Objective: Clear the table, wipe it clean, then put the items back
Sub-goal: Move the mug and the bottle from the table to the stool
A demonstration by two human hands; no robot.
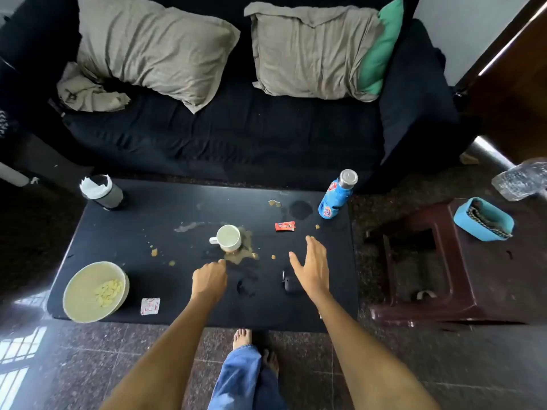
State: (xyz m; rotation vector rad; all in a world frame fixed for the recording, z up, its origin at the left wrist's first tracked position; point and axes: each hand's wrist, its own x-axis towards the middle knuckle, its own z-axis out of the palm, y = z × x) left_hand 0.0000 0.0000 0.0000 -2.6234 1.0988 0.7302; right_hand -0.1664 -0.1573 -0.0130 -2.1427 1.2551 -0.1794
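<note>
In front of a dark sofa (pixel 236 134) with two beige pillows (pixel 154 48), items largest to smallest:

Desk (pixel 142 232), black, low; still laden, so the clearing appears barely begun; its near right corner is partly covered by the right forearm.

Stool (pixel 444 276), maroon, just beside the desk's right end; a likely parking place for cleared items, judging by the blue case (pixel 485 220) already on it; the case's contents are hard to make out.

Bowl (pixel 96 291), pale, near left corner, holding a few light snack pieces.

Bottle (pixel 336 196), blue, upright at the far right corner, steel cap on.

Tumbler (pixel 103 190), dark, far left corner, white tissue stuffed in its mouth.

Mug (pixel 228 238), white, centre, standing in a tan spill (pixel 241 255); whether liquid remains inside cannot be told.

Right hand (pixel 310 264), fingers straight and spread apart, holding nothing, hovering above a small dark case (pixel 288 284) which it partly hides; probably reaching for an item.

Left hand (pixel 210 279), fingers curled under, holding nothing visible, just beside the spill; fingertips hidden.

Sachet (pixel 150 306), white and red, near edge; red wrapper (pixel 285 226), right of the mug.

Crumbs (pixel 154 252), scattered; print on the packets is too small to read.
</note>
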